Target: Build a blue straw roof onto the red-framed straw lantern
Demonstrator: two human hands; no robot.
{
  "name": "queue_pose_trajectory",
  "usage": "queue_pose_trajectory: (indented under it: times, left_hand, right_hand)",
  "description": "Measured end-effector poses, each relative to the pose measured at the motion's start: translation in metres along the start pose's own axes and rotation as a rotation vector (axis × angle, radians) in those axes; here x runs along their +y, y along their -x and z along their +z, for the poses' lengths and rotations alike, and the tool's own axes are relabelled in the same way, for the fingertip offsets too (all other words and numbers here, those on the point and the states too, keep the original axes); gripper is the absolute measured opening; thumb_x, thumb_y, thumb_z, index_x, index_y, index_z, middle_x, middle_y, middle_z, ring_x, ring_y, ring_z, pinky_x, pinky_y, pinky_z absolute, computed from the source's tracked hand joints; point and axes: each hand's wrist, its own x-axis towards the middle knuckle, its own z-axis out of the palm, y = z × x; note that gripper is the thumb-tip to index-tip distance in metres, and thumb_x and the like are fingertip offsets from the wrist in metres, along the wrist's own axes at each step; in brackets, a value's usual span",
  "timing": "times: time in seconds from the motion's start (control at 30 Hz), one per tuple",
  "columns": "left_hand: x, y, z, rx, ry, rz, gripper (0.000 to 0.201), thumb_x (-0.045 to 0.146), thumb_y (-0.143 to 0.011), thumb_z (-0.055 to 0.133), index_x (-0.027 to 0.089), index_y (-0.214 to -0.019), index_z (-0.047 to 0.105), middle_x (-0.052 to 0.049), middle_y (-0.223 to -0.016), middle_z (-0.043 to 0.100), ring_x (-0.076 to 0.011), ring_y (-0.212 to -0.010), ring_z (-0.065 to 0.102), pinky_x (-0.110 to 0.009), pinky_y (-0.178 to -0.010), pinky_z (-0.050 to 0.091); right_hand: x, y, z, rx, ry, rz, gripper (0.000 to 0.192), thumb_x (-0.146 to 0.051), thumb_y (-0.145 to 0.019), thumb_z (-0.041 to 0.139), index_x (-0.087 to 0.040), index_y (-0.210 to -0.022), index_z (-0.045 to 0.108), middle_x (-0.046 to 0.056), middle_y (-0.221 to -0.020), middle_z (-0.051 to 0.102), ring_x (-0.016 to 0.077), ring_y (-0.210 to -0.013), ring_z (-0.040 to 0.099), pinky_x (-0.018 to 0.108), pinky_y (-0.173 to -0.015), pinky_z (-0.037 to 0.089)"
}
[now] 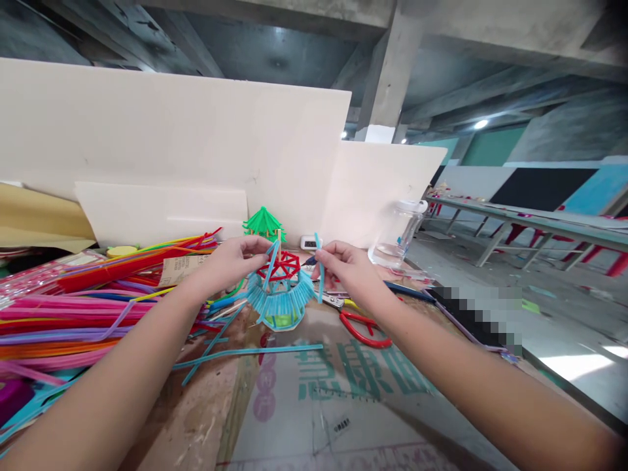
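Arms: two bare arms come in from the bottom corners, closest to the camera, and reach toward the middle.
Worktop [294, 418]: a big flat top under a printed cardboard sheet with green letters.
White boards [171, 137]: tall and pale, they stand at the back of the worktop.
Straw pile [63, 307]: lots of long pink, red, orange and purple straws lie on the left side.
Jar [400, 232]: a clear one with a white lid stands at the right, near the boards.
Blue model [280, 294]: a little round house of blue straws with a red frame on top sits between the two hands, in the middle of the worktop.
Green model [265, 224]: a small green roof shape stands just behind the blue one.
Red scissors [360, 327]: they lie on the worktop just under the right wrist.
Left hand [235, 261]: its fingers pinch a blue straw [271, 261] that leans on the blue model.
Right hand [346, 268]: its fingers pinch a short blue straw piece [319, 268], held upright beside the model.
Loose blue straw [250, 353]: it lies flat in front of the model.
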Motion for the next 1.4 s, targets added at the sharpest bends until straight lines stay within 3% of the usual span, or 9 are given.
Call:
queue_pose_trajectory:
  times: [0.1,0.2,0.33,0.53,0.63,0.83,1.0,1.23,1.4]
  left_hand:
    - [0.0,0.0,-0.004,0.018,-0.016,-0.025,0.026,0.03,-0.075,0.061,0.018,-0.097,0.068,-0.003,-0.094,0.073,-0.0215,-0.09,0.068,-0.035,-0.085,0.052]
    - [0.001,0.001,-0.004,0.012,-0.054,-0.023,0.026,0.03,-0.076,0.06,0.019,-0.097,0.068,-0.003,-0.096,0.073,-0.0211,-0.09,0.067,-0.034,-0.085,0.051]
    - [0.005,0.001,-0.002,0.004,-0.054,-0.025,0.025,0.029,-0.076,0.06,0.019,-0.097,0.068,-0.002,-0.097,0.073,-0.0201,-0.09,0.067,-0.031,-0.084,0.051]
    - [0.007,0.002,-0.002,-0.023,-0.045,-0.007,0.024,0.029,-0.076,0.061,0.019,-0.096,0.069,-0.003,-0.096,0.073,-0.0208,-0.091,0.067,-0.031,-0.082,0.051]
    - [0.01,0.003,-0.002,-0.045,-0.045,0.004,0.027,0.031,-0.077,0.059,0.018,-0.099,0.068,-0.004,-0.097,0.073,-0.0213,-0.089,0.067,-0.032,-0.08,0.052]
    - [0.017,0.005,-0.001,-0.045,-0.1,-0.022,0.028,0.033,-0.077,0.06,0.017,-0.098,0.069,-0.003,-0.095,0.074,-0.022,-0.088,0.067,-0.032,-0.08,0.053]
    - [0.01,0.003,-0.002,-0.043,-0.137,0.002,0.031,0.035,-0.076,0.059,0.018,-0.101,0.069,-0.003,-0.095,0.073,-0.0215,-0.086,0.067,-0.033,-0.079,0.052]
    - [0.012,0.004,-0.002,-0.035,-0.176,-0.039,0.031,0.035,-0.077,0.06,0.019,-0.103,0.067,-0.002,-0.098,0.073,-0.0217,-0.091,0.066,-0.032,-0.082,0.052]
    - [0.01,0.002,-0.001,-0.051,-0.111,-0.031,0.03,0.035,-0.077,0.061,0.018,-0.1,0.067,-0.003,-0.099,0.072,-0.0217,-0.093,0.067,-0.032,-0.084,0.051]
  right_hand:
    - [0.008,0.005,-0.01,0.006,0.026,0.0,0.031,-0.047,-0.083,0.057,-0.018,-0.076,0.051,-0.001,-0.064,0.063,0.0079,-0.043,0.045,0.022,-0.043,0.036]
    - [0.016,0.008,-0.012,-0.034,0.103,-0.078,0.019,-0.038,-0.089,0.049,-0.018,-0.085,0.049,-0.002,-0.065,0.06,0.011,-0.055,0.052,0.024,-0.056,0.043]
    - [0.007,0.011,-0.004,-0.005,0.392,-0.168,0.016,-0.029,-0.094,0.04,-0.019,-0.095,0.052,-0.001,-0.074,0.06,0.0125,-0.065,0.054,0.025,-0.063,0.041]
    - [-0.009,0.019,0.023,-0.046,0.869,-0.502,0.032,-0.041,-0.089,0.058,-0.022,-0.113,0.064,0.006,-0.104,0.064,0.0191,-0.093,0.06,0.028,-0.073,0.041]
    - [0.0,0.018,0.031,-0.044,0.974,-0.593,0.027,-0.038,-0.089,0.059,-0.023,-0.11,0.067,0.007,-0.103,0.063,0.0182,-0.09,0.061,0.027,-0.068,0.041]
    - [0.016,0.015,0.034,0.027,0.835,-0.605,0.013,-0.027,-0.089,0.059,-0.022,-0.095,0.07,0.004,-0.092,0.061,0.0158,-0.083,0.06,0.026,-0.068,0.042]
    - [0.01,0.012,0.033,0.05,0.664,-0.553,0.012,-0.028,-0.089,0.059,-0.019,-0.083,0.065,0.004,-0.087,0.06,0.0154,-0.079,0.056,0.026,-0.069,0.041]
    - [-0.017,0.012,-0.005,0.189,0.471,-0.359,0.016,-0.03,-0.089,0.056,-0.018,-0.079,0.061,-0.001,-0.071,0.057,0.0131,-0.068,0.051,0.025,-0.063,0.037]
    - [-0.016,0.013,-0.012,0.185,0.493,-0.361,0.014,-0.028,-0.086,0.058,-0.017,-0.08,0.064,0.0,-0.075,0.062,0.0134,-0.071,0.053,0.025,-0.065,0.037]
